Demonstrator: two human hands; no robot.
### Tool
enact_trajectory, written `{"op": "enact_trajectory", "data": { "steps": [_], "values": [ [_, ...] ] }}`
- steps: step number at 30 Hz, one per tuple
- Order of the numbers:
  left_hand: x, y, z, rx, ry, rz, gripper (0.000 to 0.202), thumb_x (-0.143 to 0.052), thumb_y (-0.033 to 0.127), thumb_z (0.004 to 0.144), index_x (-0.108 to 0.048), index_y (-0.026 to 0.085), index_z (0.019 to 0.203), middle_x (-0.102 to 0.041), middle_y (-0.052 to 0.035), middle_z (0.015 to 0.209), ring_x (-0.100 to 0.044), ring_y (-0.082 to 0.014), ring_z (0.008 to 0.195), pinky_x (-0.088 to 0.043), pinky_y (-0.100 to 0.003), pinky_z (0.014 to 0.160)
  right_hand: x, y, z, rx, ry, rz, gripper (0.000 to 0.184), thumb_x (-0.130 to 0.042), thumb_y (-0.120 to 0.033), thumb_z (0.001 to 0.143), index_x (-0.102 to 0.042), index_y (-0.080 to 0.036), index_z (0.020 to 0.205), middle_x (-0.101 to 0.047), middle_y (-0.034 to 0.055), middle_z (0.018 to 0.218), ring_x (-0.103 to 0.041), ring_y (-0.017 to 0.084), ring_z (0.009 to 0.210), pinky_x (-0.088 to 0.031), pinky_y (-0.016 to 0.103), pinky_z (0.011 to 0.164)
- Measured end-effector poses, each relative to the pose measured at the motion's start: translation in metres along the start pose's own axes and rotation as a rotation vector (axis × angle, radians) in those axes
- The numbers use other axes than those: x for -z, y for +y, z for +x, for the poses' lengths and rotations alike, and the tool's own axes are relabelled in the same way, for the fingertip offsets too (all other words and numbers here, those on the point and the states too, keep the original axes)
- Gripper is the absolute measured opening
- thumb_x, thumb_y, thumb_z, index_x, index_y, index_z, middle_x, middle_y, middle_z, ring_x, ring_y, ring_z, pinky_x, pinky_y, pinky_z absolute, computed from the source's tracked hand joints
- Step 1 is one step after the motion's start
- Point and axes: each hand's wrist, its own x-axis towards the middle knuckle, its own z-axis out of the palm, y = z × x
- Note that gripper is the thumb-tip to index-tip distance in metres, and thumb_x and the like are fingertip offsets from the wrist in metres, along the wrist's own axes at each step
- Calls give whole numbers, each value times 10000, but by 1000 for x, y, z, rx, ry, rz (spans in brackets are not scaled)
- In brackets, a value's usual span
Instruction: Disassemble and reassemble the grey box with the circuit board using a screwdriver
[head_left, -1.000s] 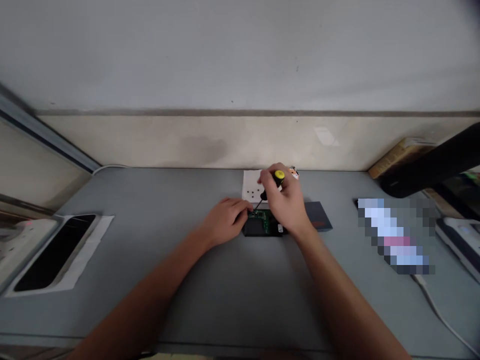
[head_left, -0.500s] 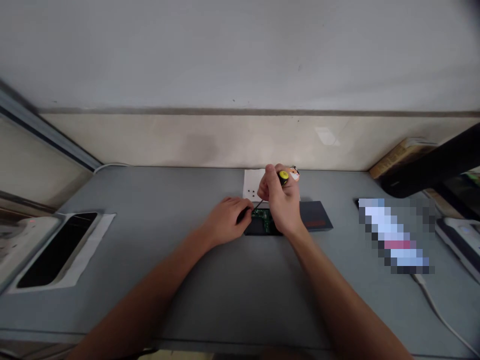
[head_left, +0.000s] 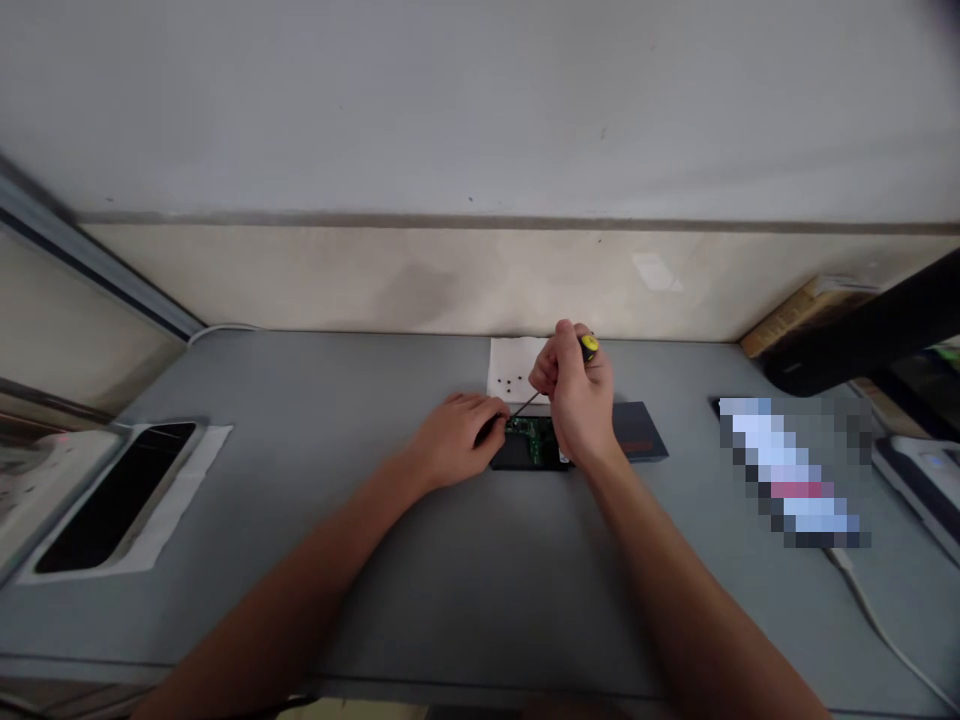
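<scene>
In the middle of the desk lies a flat black device [head_left: 516,455] with a green circuit board [head_left: 534,436] showing inside. My left hand [head_left: 463,435] grips its left end, fingers curled over the edge. A screwdriver [head_left: 587,348] with a black and yellow handle is wrapped in my right hand [head_left: 576,400]. Its thin shaft slants down leftward, and the tip is at the board's upper left, beside my left fingertips. My right hand hides part of the device's right side. Several small dark screws [head_left: 508,382] rest on a white sheet [head_left: 501,355] just behind.
A dark flat panel [head_left: 641,430] sits right of my right hand. Further right are a blurred phone [head_left: 787,470] with a white cable [head_left: 862,595] and a black cylinder [head_left: 862,325]. At left, another phone [head_left: 120,495] lies on white paper near a power strip [head_left: 37,480].
My right hand has shifted rightward with the screwdriver, leaning its handle further right and baring more of the shaft, board and white sheet. My left hand stays on the device.
</scene>
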Motion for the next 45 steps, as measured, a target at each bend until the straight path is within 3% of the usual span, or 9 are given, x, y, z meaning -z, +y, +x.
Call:
{"op": "enact_trajectory", "data": {
  "steps": [9, 26, 38, 45],
  "values": [
    [0, -1, 0, -7, 5, -4, 186, -454, 167, 952, -629, 204, 1002, -762, -56, 970, -721, -229, 892, -543, -400, 880, 0, 0, 0, -10, 18, 6, 574, -760, -588, 799, -323, -242, 662, -281, -108, 545, -219, 61, 477, -234, 215, 407],
    [2, 2, 2, 17, -43, -10, 202, -421, 199, 966, -621, 208, 986, -748, -56, 940, -709, -234, 893, -542, -425, 905, -3, -2, -7, 40, -76, -126, 527, -699, -586, 861, -358, -238, 658, -364, -98, 526, -304, 59, 462, -296, 229, 432],
    [1, 1, 1, 12, -34, -10, 197, -432, 182, 960, -623, 205, 1000, -753, -60, 965, -717, -229, 915, -539, -404, 909, -2, -1, -5, 32, -52, -131, 548, -695, -622, 847, -341, -243, 670, -321, -102, 536, -288, 63, 461, -279, 231, 430],
    [-1, -1, 0, 12, -20, -18, 190, -434, 192, 966, -619, 217, 1000, -759, -49, 977, -717, -219, 909, -544, -397, 910, 2, -4, -4, -43, -149, -62, 536, -644, -704, 845, -423, -240, 694, -339, -65, 598, -311, 94, 533, -294, 253, 480]
  ]
}}
